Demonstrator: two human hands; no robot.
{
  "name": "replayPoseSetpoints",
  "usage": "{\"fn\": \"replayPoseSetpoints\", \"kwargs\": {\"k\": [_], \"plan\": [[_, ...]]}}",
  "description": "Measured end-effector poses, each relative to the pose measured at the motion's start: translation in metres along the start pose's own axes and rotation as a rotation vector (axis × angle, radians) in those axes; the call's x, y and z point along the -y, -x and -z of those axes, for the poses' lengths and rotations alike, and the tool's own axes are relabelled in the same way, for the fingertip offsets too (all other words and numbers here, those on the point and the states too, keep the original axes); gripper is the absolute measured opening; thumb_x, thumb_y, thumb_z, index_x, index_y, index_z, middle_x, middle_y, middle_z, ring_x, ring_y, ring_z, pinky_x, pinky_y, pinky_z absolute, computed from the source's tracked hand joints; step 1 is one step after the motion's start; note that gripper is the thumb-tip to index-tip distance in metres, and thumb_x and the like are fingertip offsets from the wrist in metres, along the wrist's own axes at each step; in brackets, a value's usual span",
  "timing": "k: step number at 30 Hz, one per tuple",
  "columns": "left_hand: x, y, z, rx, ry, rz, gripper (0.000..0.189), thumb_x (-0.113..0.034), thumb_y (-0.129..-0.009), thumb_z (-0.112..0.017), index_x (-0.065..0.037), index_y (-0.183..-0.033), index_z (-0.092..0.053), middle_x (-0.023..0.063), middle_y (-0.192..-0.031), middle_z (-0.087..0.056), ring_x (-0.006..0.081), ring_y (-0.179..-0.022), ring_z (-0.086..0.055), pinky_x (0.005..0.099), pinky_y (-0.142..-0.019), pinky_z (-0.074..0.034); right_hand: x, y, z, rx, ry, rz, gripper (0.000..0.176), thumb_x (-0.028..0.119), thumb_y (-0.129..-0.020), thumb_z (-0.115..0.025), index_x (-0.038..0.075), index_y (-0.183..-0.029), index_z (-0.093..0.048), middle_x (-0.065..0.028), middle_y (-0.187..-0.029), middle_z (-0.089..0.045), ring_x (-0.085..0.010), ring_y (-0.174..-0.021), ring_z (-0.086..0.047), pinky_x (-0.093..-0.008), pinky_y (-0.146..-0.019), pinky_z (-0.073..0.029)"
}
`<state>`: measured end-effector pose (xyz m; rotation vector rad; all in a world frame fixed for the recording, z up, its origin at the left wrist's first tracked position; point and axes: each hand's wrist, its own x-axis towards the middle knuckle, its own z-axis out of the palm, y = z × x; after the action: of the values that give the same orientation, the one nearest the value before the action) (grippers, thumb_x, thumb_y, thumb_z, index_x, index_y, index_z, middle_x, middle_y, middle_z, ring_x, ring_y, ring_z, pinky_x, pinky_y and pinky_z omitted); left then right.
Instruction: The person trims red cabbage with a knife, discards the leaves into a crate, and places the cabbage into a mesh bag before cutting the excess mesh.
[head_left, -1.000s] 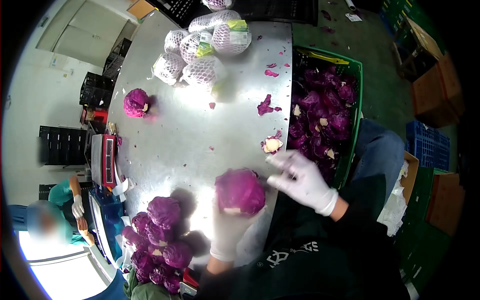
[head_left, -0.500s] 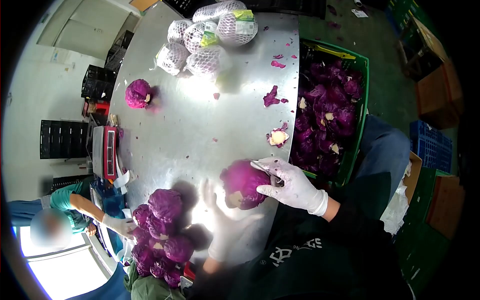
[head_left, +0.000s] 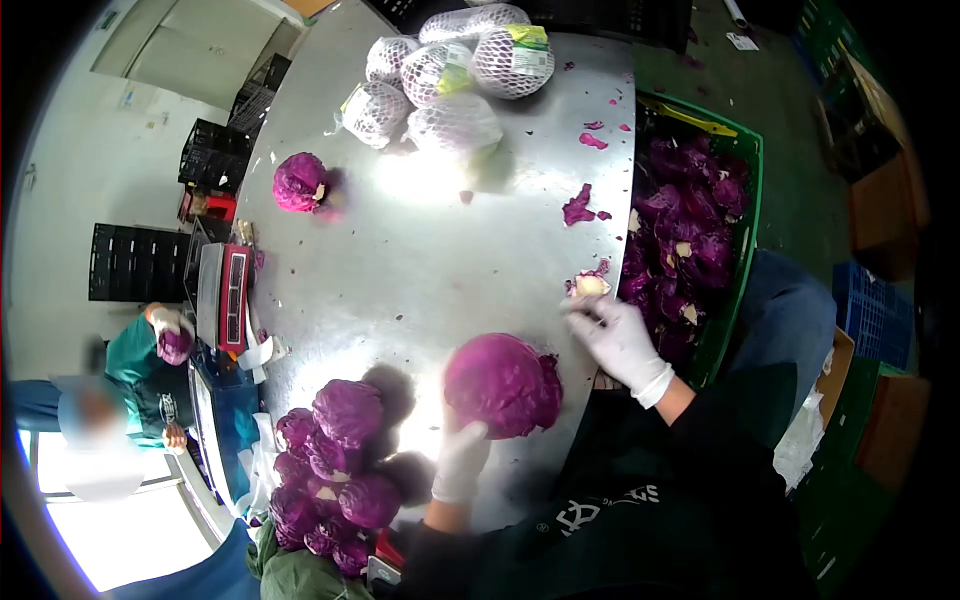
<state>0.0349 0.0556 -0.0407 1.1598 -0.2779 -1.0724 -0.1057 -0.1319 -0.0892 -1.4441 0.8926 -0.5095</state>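
My gloved left hand (head_left: 462, 465) grips a red cabbage (head_left: 502, 386) from its left and near side, just above the steel table; its far fingers are hidden by the cabbage. Loose outer leaf shows at the cabbage's right edge. My gloved right hand (head_left: 620, 345) is apart from it, near the table's right edge, with fingers curled together; what they hold is not clear. Just beyond those fingertips lies a pale cut stem piece (head_left: 590, 285) with purple leaf bits. Left of my left hand is a pile of red cabbages (head_left: 345, 412).
A green crate (head_left: 757, 200) of purple leaves stands at the table's right. Net-wrapped cabbages (head_left: 437, 75) lie at the back, a lone cabbage (head_left: 299, 182) at far left. A red scale (head_left: 233, 295) borders the left edge. A co-worker's gloved hand holds another cabbage (head_left: 175, 345).
My left hand has closed onto the cabbage, which has turned. My right hand, earlier at the cabbage with a metal blade-like tool, has moved right and away. The co-worker's hand left the pile.
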Motion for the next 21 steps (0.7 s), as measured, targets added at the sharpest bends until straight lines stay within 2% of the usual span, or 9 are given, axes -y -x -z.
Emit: {"fn": "replayPoseSetpoints", "kwargs": {"k": [3,6,8,10,12,14,17,19,21], "plan": [[0.020,0.009,0.022,0.102,0.215,0.106,0.091,-0.045,-0.080,-0.072,-0.010,-0.152,-0.029,0.0161,-0.151,-0.036,0.0370,-0.140,-0.036,0.0519,-0.115,-0.033,0.010,-0.011,0.011,-0.235,-0.007,0.157,0.019,0.007,-0.095,-0.062,0.002,-0.113,-0.069,-0.0030,-0.094,-0.070,-0.0053,-0.077,-0.058,-0.0216,-0.073,-0.049],[0.030,0.009,0.013,0.067,0.126,0.103,0.078,-0.050,-0.089,-0.060,-0.011,-0.151,-0.031,0.0151,-0.151,-0.037,0.0340,-0.140,-0.036,0.0519,-0.114,-0.033,0.035,0.006,0.005,0.024,-0.212,0.067,0.020,0.008,-0.098,-0.059,0.003,-0.114,-0.068,-0.0011,-0.098,-0.068,-0.0069,-0.080,-0.060,-0.0218,-0.073,-0.050],[0.023,0.008,-0.009,0.104,0.274,0.177,0.069,-0.051,-0.095,-0.051,-0.012,-0.150,-0.032,0.0132,-0.149,-0.040,0.0289,-0.140,-0.037,0.0519,-0.114,-0.034,0.050,0.020,-0.001,0.186,-0.400,-0.295,0.024,0.012,-0.100,-0.057,0.003,-0.120,-0.066,-0.0004,-0.097,-0.069,-0.0046,-0.073,-0.060,-0.0196,-0.066,-0.049],[0.009,0.011,-0.022,0.168,0.310,0.192,0.065,-0.048,-0.096,-0.050,-0.012,-0.149,-0.035,0.0117,-0.148,-0.041,0.0250,-0.140,-0.038,0.0512,-0.113,-0.035,0.030,0.029,-0.021,0.215,-0.555,-0.309,0.030,0.019,-0.102,-0.054,0.004,-0.126,-0.062,-0.0044,-0.100,-0.070,-0.0040,-0.069,-0.060,-0.0185,-0.053,-0.044],[-0.009,0.018,-0.036,0.133,0.245,0.172,0.064,-0.047,-0.096,-0.050,-0.012,-0.148,-0.037,0.0111,-0.147,-0.042,0.0223,-0.140,-0.037,0.0519,-0.112,-0.035,0.022,0.039,-0.031,0.272,-0.630,-0.477,0.033,0.022,-0.103,-0.052,0.001,-0.128,-0.059,-0.0061,-0.105,-0.069,-0.0070,-0.067,-0.062,-0.0200,-0.055,-0.049],[-0.009,0.022,-0.030,0.103,0.646,0.226,0.069,-0.052,-0.095,-0.050,-0.011,-0.149,-0.035,0.0145,-0.148,-0.038,0.0293,-0.142,-0.032,0.0580,-0.111,-0.033,-0.001,0.047,-0.044,0.397,-0.652,-0.479,0.038,0.027,-0.104,-0.050,0.000,-0.131,-0.057,-0.0075,-0.109,-0.067,-0.0123,-0.079,-0.066,-0.0246,-0.068,-0.057],[-0.010,0.026,-0.018,0.089,1.252,0.269,0.079,-0.060,-0.093,-0.050,-0.009,-0.150,-0.030,0.0197,-0.151,-0.032,0.0398,-0.145,-0.024,0.0671,-0.110,-0.030,0.010,0.041,-0.039,0.274,-0.545,-0.377,0.044,0.032,-0.105,-0.049,-0.002,-0.134,-0.053,-0.0073,-0.103,-0.067,-0.0159,-0.077,-0.066,-0.0296,-0.075,-0.056],[-0.023,0.028,-0.020,0.046,1.254,0.151,0.086,-0.064,-0.089,-0.054,-0.009,-0.150,-0.030,0.0204,-0.149,-0.035,0.0410,-0.142,-0.030,0.0656,-0.110,-0.033,0.016,0.017,-0.015,0.136,-0.273,-0.242,0.048,0.037,-0.104,-0.050,-0.003,-0.130,-0.055,-0.0078,-0.104,-0.066,-0.0152,-0.086,-0.065,-0.0286,-0.078,-0.054],[-0.033,0.032,-0.017,-0.022,1.082,0.037,0.088,-0.065,-0.088,-0.057,-0.009,-0.150,-0.030,0.0205,-0.147,-0.038,0.0405,-0.139,-0.037,0.0625,-0.110,-0.036,-0.001,-0.013,0.006,-0.159,-0.380,-0.088,0.044,0.037,-0.105,-0.048,0.000,-0.127,-0.059,-0.0079,-0.115,-0.064,-0.0151,-0.098,-0.064,-0.0277,-0.080,-0.052]]}}
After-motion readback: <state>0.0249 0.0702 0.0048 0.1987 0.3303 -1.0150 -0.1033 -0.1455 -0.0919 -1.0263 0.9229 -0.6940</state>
